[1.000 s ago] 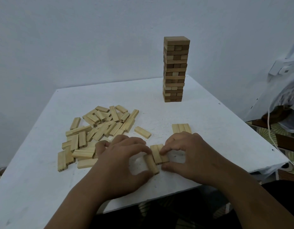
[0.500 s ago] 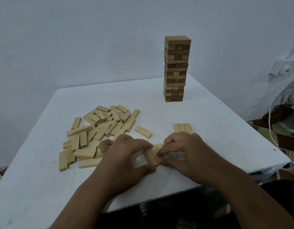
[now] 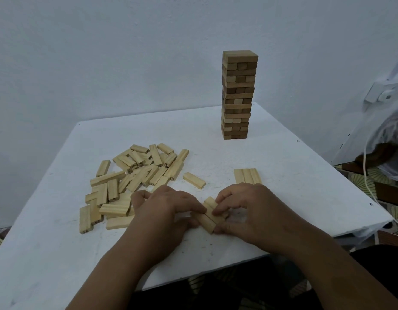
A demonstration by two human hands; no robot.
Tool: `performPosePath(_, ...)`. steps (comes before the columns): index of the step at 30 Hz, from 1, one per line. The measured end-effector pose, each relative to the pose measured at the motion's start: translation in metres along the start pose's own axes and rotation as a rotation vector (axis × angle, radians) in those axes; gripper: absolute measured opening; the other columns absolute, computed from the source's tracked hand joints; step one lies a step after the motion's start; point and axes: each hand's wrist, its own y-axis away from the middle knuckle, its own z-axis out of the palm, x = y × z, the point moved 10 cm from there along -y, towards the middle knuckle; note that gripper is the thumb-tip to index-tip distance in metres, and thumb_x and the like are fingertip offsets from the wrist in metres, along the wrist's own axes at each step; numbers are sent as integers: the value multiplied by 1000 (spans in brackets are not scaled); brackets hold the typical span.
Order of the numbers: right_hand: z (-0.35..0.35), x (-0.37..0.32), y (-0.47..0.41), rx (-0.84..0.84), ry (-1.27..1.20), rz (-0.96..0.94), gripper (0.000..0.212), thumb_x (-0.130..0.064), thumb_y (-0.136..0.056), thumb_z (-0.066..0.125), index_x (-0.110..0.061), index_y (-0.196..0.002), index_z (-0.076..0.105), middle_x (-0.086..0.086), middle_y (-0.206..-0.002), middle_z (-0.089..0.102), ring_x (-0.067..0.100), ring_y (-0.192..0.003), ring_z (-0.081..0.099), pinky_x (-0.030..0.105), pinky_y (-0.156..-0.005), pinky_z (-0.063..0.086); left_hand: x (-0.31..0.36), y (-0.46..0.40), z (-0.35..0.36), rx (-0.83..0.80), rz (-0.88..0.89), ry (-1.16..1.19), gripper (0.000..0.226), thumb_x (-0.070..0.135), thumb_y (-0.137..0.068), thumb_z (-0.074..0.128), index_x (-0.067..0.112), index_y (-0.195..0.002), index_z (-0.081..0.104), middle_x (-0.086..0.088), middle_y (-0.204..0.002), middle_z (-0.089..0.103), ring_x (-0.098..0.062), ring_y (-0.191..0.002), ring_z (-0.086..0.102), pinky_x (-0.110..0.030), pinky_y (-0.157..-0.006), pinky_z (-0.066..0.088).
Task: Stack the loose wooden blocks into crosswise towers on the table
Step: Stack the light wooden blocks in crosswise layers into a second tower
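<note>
Since a second ago the two hands have drawn closer, and the pale wooden blocks between them, which lay slightly spread, are now squeezed side by side into one tight row. The left hand [image 3: 164, 211] has its fingers curled, fingertips pressing the row's left side and thumb near its front end. The right hand [image 3: 249, 209] mirrors it, fingertips pinching the right side and thumb tucked at the front corner. Both hands are clamped on the small row of light pine blocks [image 3: 210, 214], which lies flat on the white square counter [image 3: 305, 198] close to its front edge, turned at a slight angle. How many blocks make up the row is partly hidden by the fingers.

Just behind the right hand, towards the right edge, a flat layer of three pale blocks laid side by side [image 3: 247, 175] sits alone; it looks like the base of a new tower. A single loose pale block [image 3: 194, 180] lies between that layer and the scattered pile of pale wooden blocks [image 3: 135, 175], which spreads over the left half of the counter, some overlapping.

Near the back right corner a tall finished tower of darker and lighter brown blocks in crosswise layers [image 3: 238, 95] stands upright.

As I judge it, one tower is done and the second is barely begun: one layer down, another being squared up in the hands, and most of the pile still to be stacked.
</note>
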Motion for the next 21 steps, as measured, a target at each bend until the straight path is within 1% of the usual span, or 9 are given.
performPosePath(2, 0, 2, -1, 4, -1, 9, 27, -42, -72, 83, -33, -97, 78, -24, -107, 65, -3, -100, 57, 34, -96, 47, -3, 1, 0, 5, -24, 3, 28, 26, -78, 80, 48, -93, 72, 37, -96, 64, 6, -106, 47, -29, -85, 14)
performPosePath(4, 1, 4, -2, 6, -8, 16, 23, -37, -73, 83, -34, -96, 79, -23, -106, 66, -4, -100, 56, 32, -96, 47, -5, 1, 1, 17, -47, 1, 28, 27, -76, 82, 49, -90, 72, 37, -94, 64, 5, -106, 49, -35, -85, 16)
performPosePath(6, 1, 5, -2, 14, -26, -1, 21, -33, -73, 84, -33, -93, 79, -21, -105, 68, -5, -99, 57, 35, -96, 48, -6, 1, 1, 17, -64, -4, 24, 32, -76, 82, 49, -88, 72, 37, -92, 64, 5, -105, 49, -37, -87, 18)
performPosePath(8, 1, 4, -2, 24, -45, -17, 19, -32, -73, 84, -33, -91, 79, -20, -103, 70, -4, -99, 58, 41, -96, 47, -6, 0, 1, 19, -69, 1, 21, 34, -76, 82, 48, -88, 72, 37, -91, 64, 5, -105, 49, -40, -90, 20)
performPosePath(11, 0, 4, -3, 39, -57, -32, 18, -30, -72, 84, -33, -90, 79, -20, -101, 71, -3, -98, 59, 45, -95, 47, -4, 1, -1, 41, -40, 1, 20, 34, -76, 82, 47, -87, 72, 37, -91, 64, 7, -104, 50, -36, -88, 17)
performPosePath(13, 0, 4, -4, 44, -60, -50, 18, -30, -71, 84, -32, -89, 79, -19, -100, 72, -2, -96, 60, 45, -93, 48, -4, 1, -1, 43, -22, 8, 20, 34, -75, 82, 46, -88, 72, 37, -91, 63, 7, -104, 50, -37, -87, 18)
performPosePath(17, -2, 3, -5, 53, -46, -72, 19, -35, -69, 82, -32, -87, 80, -17, -99, 73, -2, -93, 61, 42, -91, 49, -4, 2, -2, 50, -10, 40, 18, 37, -74, 80, 44, -88, 73, 35, -91, 63, 4, -104, 53, -49, -92, 27)
performPosePath(19, -1, 4, -6, 49, -40, -69, 18, -34, -69, 83, -32, -87, 80, -16, -100, 74, -3, -92, 60, 41, -90, 48, -3, 2, -3, 67, -4, 49, 15, 42, -74, 77, 45, -88, 72, 36, -90, 63, 4, -103, 54, -50, -92, 27)
performPosePath(21, -1, 4, -6, 50, -43, -74, 19, -37, -68, 81, -33, -87, 79, -17, -99, 74, -4, -91, 60, 40, -88, 48, -2, 2, -4, 77, 0, 54, 15, 49, -72, 70, 45, -87, 72, 36, -90, 63, 4, -102, 55, -50, -91, 29)
